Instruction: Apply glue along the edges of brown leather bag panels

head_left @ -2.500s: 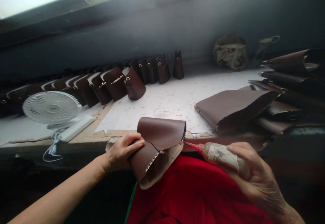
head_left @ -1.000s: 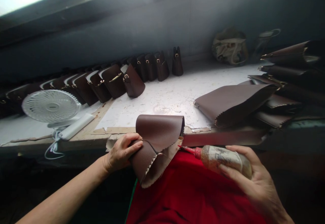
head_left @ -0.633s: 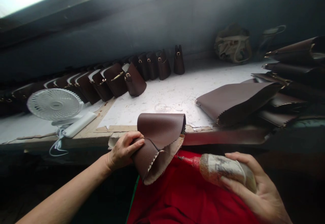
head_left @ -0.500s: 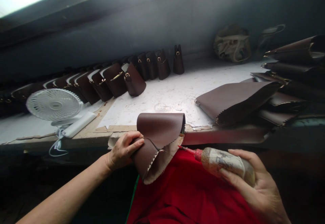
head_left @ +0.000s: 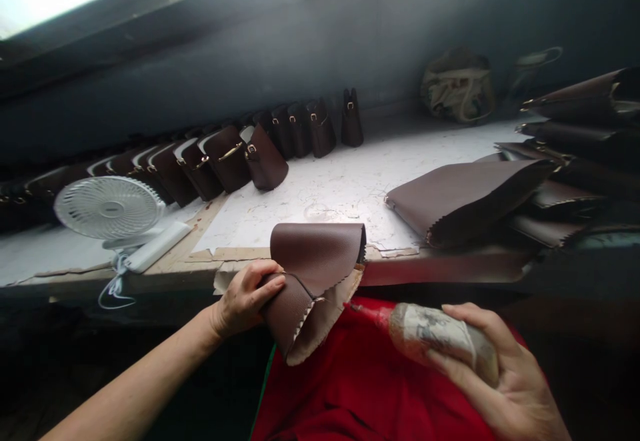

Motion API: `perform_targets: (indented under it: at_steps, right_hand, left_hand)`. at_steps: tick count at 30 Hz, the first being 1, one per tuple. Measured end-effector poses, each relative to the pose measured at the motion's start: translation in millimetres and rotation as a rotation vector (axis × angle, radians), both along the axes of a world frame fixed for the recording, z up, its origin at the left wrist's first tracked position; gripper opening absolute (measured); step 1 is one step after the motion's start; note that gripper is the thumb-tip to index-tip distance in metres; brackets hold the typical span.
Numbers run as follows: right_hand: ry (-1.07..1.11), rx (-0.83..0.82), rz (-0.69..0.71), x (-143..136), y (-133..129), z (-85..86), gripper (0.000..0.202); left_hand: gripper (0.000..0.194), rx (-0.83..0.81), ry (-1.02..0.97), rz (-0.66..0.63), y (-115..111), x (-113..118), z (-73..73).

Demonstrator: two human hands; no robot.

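Pinched between the thumb and fingers of my left hand (head_left: 250,297) is a brown leather piece (head_left: 317,247), curled over at the table's front edge. Its zigzag-cut rim and pale lining face down and right. My right hand (head_left: 505,367) is wrapped round a squeeze bottle (head_left: 440,334) with a worn label. The bottle's red nozzle (head_left: 367,311) points left, its tip close to the lining's edge; whether they touch I cannot tell. Below both lies red cloth (head_left: 380,387).
A white fan (head_left: 110,207) with a cable stands at the left. Behind it, several brown bags (head_left: 267,157) line the table (head_left: 320,194). More leather pieces (head_left: 465,194) are piled at the right, with a cloth bag (head_left: 457,87) at the back.
The bottle in my right hand has shifted slightly left and down, its nozzle tip now lower along the lining's edge. My left hand and the leather piece have hardly moved.
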State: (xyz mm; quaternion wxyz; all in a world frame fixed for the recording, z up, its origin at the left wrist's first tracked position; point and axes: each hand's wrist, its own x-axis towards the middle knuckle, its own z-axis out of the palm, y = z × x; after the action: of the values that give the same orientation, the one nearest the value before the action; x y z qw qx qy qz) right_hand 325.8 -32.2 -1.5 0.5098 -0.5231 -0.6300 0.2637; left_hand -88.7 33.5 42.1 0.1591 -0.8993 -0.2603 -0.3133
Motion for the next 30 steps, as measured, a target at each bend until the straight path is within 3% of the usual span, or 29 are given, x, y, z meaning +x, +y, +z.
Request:
perform_targets:
  at_steps: [3,7,13,17,22,27,30]
  right_hand:
    - [0.044,-0.011,0.024,-1.6,-3.4,2.8,0.034]
    - [-0.006,-0.009,-0.05,-3.7,-4.1,3.6,0.037]
    - [0.134,-0.099,-0.002,-16.7,-14.9,12.7,0.032]
    - [0.044,-0.051,-0.072,-9.7,-13.6,11.7,0.034]
    - [-0.034,0.023,0.093,-1.0,-12.1,11.3,0.031]
    - [-0.025,-0.04,-0.104,-6.5,-10.1,11.8,0.036]
    - [-0.081,0.012,0.004,-4.3,-10.8,11.2,0.034]
  left_hand:
    - [0.071,-0.003,-0.002,0.012,-0.7,-0.4,-1.3]
    - [0.07,0.006,0.002,0.021,-1.5,1.3,-0.9]
    - [0.067,0.035,0.004,0.035,-2.5,6.4,0.7]
    - [0.068,0.051,0.0,0.048,-3.3,8.7,-0.1]
    - [0.064,0.051,0.012,0.044,-3.7,8.9,-0.6]
    - [0.062,0.083,0.024,0.044,-3.5,10.0,-0.3]
    - [0.061,0.093,0.047,0.045,-3.6,11.2,0.5]
